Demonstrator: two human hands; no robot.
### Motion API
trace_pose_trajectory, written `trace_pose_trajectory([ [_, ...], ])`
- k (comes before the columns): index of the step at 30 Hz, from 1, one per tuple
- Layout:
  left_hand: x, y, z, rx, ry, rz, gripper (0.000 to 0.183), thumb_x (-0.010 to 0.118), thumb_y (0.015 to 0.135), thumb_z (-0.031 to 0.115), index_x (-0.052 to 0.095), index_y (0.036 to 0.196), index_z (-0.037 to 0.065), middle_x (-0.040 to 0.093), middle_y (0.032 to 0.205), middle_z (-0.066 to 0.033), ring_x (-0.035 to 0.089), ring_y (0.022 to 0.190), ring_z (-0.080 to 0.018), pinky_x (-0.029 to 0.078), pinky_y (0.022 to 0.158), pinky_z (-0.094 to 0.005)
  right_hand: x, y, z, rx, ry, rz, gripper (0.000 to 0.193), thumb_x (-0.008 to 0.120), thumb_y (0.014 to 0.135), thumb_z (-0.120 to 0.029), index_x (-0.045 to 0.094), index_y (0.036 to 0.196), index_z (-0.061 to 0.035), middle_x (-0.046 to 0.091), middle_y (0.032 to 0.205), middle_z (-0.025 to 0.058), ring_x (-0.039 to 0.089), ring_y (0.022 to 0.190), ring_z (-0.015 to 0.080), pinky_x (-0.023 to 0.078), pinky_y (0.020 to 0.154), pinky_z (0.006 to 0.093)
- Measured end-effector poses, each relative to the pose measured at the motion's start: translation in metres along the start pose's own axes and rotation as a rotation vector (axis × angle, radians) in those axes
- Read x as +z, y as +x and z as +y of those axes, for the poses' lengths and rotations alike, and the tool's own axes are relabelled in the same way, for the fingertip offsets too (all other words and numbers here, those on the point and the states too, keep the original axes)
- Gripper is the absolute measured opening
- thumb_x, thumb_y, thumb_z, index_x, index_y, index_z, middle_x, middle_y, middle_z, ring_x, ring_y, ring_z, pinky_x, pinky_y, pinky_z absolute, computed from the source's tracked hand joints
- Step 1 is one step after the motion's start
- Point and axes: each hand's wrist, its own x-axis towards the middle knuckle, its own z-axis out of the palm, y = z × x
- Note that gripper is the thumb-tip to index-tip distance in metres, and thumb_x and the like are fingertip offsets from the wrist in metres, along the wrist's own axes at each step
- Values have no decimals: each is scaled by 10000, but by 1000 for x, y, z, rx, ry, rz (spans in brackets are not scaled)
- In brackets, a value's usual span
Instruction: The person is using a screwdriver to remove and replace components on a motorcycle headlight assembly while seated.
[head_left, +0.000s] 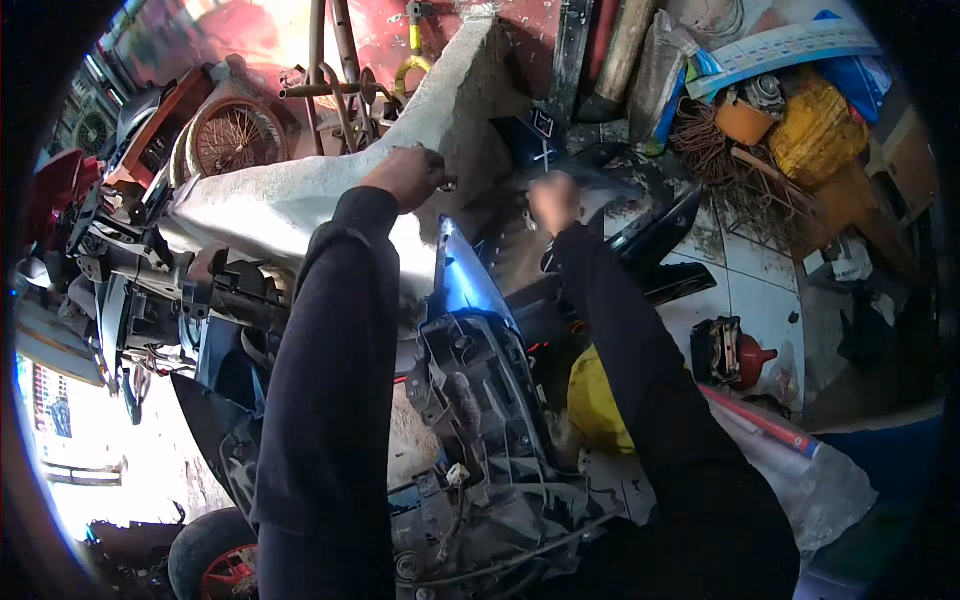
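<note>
Both my arms, in dark sleeves, reach forward over a partly dismantled motorcycle. My left hand [408,177] is closed with curled fingers beside a rough concrete slab [290,190]; whatever it grips, if anything, is too small to make out. Smeared by motion, my right hand [555,202] is over dark body parts, and its fingers cannot be read. Between my forearms lies a shiny blue panel [465,275], pointing away from me. Nearer to me is a dusty black plastic frame [475,385] with ribs and cables.
At left stand motorcycle parts and a rusty spoked wheel [235,140]. A wheel with a red rim [232,572] is at lower left. On the right are a yellow rounded object [600,400], a red funnel-like object [753,360], a yellow sack [820,130] and clear plastic wrapping [815,495].
</note>
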Motion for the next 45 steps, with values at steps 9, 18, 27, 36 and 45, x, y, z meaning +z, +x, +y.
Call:
trace_pose_trajectory([
  [9,10,-6,-32,25,-20,71,207,515,887,186,694,967,117,633,942,-139,603,913,-345,490,816,-425,-77,-19,-69,65,491,8,84,647,853,-127,614,888,-59,680,772,104,562,524,143,427,427,267],
  [18,34,7,-55,140,188,130,228,534,832,113,677,1006,150,631,953,-99,614,913,-307,517,791,-399,-147,-18,-86,36,964,-120,372,694,840,-309,589,1110,-76,626,1057,96,606,891,244,493,771,427],
  [27,13,-9,-24,30,124,139,285,483,930,287,678,965,82,617,952,-193,580,938,-398,472,806,-467,-143,-86,-123,-85,1010,-80,402,476,974,-386,580,1178,-56,643,1107,105,625,983,210,509,844,361],
  [36,27,3,-50,62,120,122,337,567,885,349,693,948,43,644,963,-224,603,942,-399,469,853,-461,-108,-95,-152,19,1155,-91,441,610,907,-311,522,1229,-24,603,1129,159,579,999,337,462,909,509],
  [45,9,-16,-35,289,483,134,229,534,878,237,648,945,50,641,933,-227,617,889,-398,478,794,-467,-34,-139,-209,-271,1062,-118,272,693,864,-266,618,971,-27,629,856,48,595,770,175,491,682,345],
])
